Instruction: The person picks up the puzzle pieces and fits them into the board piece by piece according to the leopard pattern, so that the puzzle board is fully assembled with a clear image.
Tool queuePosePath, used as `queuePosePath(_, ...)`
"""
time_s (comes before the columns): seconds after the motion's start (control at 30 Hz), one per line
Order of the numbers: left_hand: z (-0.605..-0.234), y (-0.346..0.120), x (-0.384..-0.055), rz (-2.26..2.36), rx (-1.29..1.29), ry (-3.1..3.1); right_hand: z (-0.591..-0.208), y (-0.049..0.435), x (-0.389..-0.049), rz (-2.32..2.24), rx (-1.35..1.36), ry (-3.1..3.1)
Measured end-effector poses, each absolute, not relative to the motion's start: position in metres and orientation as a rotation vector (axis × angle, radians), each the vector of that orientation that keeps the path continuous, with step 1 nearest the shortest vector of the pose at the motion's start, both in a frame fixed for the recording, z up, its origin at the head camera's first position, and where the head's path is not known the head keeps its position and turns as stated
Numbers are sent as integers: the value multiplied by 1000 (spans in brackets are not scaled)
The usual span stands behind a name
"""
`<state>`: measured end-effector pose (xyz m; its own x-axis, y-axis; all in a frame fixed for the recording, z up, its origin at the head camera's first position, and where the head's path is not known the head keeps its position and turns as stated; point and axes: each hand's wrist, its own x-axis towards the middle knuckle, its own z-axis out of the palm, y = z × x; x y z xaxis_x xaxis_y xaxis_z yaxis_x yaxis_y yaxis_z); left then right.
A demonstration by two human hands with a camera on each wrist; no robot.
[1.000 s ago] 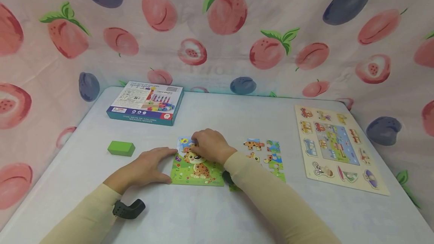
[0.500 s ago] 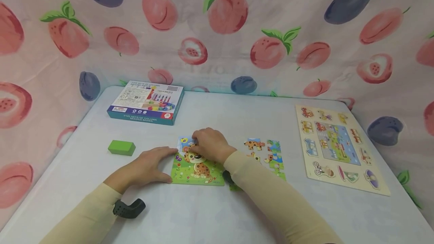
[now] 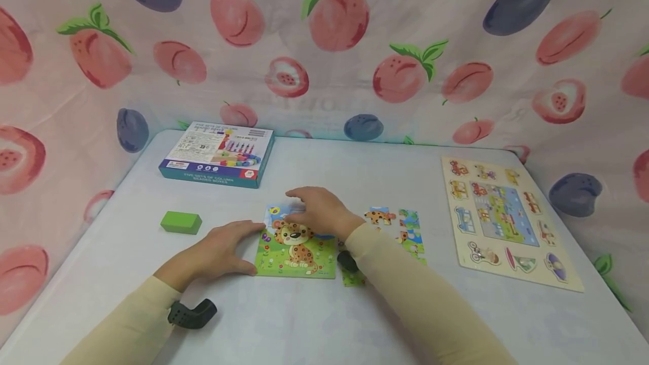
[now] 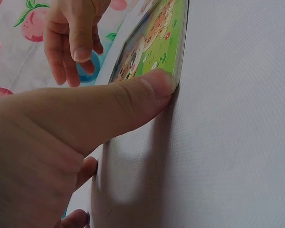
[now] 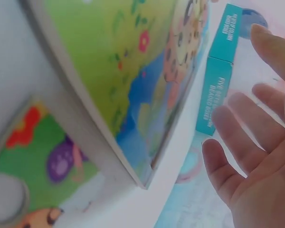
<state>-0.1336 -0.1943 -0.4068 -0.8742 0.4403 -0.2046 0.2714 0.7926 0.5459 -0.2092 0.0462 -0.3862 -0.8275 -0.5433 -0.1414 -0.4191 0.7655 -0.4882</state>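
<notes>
A jigsaw board with a spotted leopard cub [image 3: 304, 252] lies flat on the table. My left hand [image 3: 215, 252] is spread along its left side, and the left wrist view has the thumb [image 4: 154, 88] pressing on the corner. Over the board's upper part hovers my right hand [image 3: 324, 210], its fingers loosely extended with nothing between them, hiding the top right of the picture. Right of the board lie several loose jigsaw pieces [image 3: 412, 235], some hidden by the right forearm. In the right wrist view, one green piece [image 5: 61, 156] lies beside the board's edge.
A teal-sided box of beads [image 3: 213, 156] is at the back left, with a green block [image 3: 181, 222] nearer me. To the right lies a wooden puzzle board [image 3: 569, 277] with vehicle pieces. A fruit-print cloth [image 3: 334, 78] rises behind the table.
My right hand has lifted off the board's upper part and shifted slightly right, its fingers opening; more of the leopard's face shows. The left hand stays in place.
</notes>
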Motion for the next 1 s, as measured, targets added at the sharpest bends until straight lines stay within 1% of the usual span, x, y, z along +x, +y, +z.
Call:
queuePosePath(0.3, -407, -194, -134, 749, 557, 2657, -374, 65, -198, -791, -781, 2669)
queuePosePath(0.73, -408, -194, -133, 738, 572, 2670, -357, 104, -183, -804, -877, 2744)
queuePosePath(1.0, -408, -194, -133, 732, 581, 2669, -359, 134, -180, -799, -824, 2782)
